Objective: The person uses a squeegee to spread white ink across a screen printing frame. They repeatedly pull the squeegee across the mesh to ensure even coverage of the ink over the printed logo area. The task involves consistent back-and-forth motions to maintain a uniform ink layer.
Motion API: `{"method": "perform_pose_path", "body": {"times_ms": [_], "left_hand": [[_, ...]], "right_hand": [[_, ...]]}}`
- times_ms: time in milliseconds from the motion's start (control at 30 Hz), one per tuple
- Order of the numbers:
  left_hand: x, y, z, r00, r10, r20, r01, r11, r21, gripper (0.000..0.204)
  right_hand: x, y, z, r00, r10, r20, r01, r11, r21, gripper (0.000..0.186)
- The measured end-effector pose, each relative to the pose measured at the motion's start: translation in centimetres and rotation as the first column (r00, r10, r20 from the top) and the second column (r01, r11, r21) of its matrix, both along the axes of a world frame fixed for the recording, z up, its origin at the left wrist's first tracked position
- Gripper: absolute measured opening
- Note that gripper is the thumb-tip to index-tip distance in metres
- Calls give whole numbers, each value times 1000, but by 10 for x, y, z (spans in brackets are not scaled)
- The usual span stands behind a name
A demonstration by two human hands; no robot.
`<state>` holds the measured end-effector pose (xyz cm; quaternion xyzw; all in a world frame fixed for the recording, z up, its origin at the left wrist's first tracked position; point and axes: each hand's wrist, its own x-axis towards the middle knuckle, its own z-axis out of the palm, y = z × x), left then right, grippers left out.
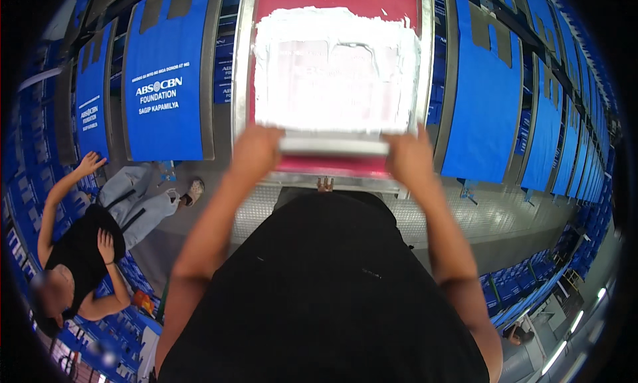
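A screen-printing frame (243,64) with metal edges and a red mesh lies in front of me. Thick white ink (332,84) covers much of the mesh, with ridges along its far and side edges. Across the near side of the ink runs a squeegee (332,144), a long pale bar slightly blurred. My left hand (258,150) is closed around its left end, and my right hand (410,155) grips the right end. Both forearms reach forward from the lower edge. Under the squeegee, the blade is hidden.
Blue printed fabric panels (166,110) on dark boards line the left, and more blue panels (482,97) the right. A hinge clamp (325,184) sits at the frame's near edge. At left stands another person (86,233), one hand by a panel. Metal flooring (485,207) shows nearby.
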<state>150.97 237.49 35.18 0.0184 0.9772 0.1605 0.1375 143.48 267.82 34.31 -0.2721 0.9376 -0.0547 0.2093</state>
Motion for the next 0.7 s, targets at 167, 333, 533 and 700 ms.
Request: {"method": "perform_pose_path", "body": {"times_ms": [167, 333, 533, 700], "left_hand": [[-6, -4, -47, 977, -27, -211, 33, 999, 22, 35], [-188, -33, -12, 996, -7, -85, -5, 991, -136, 29], [-77, -23, 1, 993, 18, 118, -12, 998, -57, 26], [23, 11, -31, 981, -30, -194, 36, 999, 26, 29]], "right_hand": [[-1, 1, -52, 979, -106, -174, 65, 972, -227, 39], [-177, -40, -36, 981, -64, -181, 58, 998, -35, 39], [-68, -19, 9, 998, -41, 51, 39, 999, 33, 43], [35, 5, -30, 987, -121, -104, 92, 964, -248, 44]]}}
